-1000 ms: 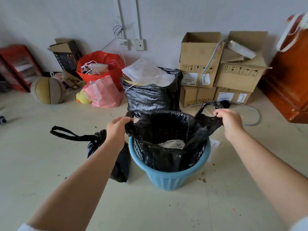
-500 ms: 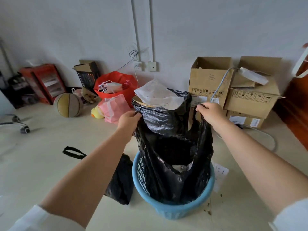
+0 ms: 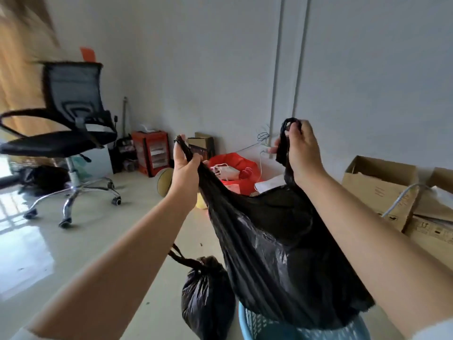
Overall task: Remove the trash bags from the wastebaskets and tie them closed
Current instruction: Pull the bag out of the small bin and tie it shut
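Note:
A black trash bag (image 3: 277, 251) hangs in the air, lifted almost clear of the blue wastebasket (image 3: 259, 326) at the bottom of the view. My left hand (image 3: 185, 168) is shut on the bag's left handle. My right hand (image 3: 302, 153) is shut on the right handle, a bit higher. The bag's bottom still dips into the basket's mouth. A second black trash bag (image 3: 208, 298), tied closed with its handles knotted, lies on the floor just left of the basket.
A black office chair (image 3: 66, 133) stands at the left. Against the wall are a red heater (image 3: 152, 153), a red bag (image 3: 235, 168) with clutter and a ball (image 3: 164, 182). Cardboard boxes (image 3: 382, 190) are stacked at the right.
Both hands have raised the black bag up out of the blue basket, and my head has tilted up and left, bringing the chair into view.

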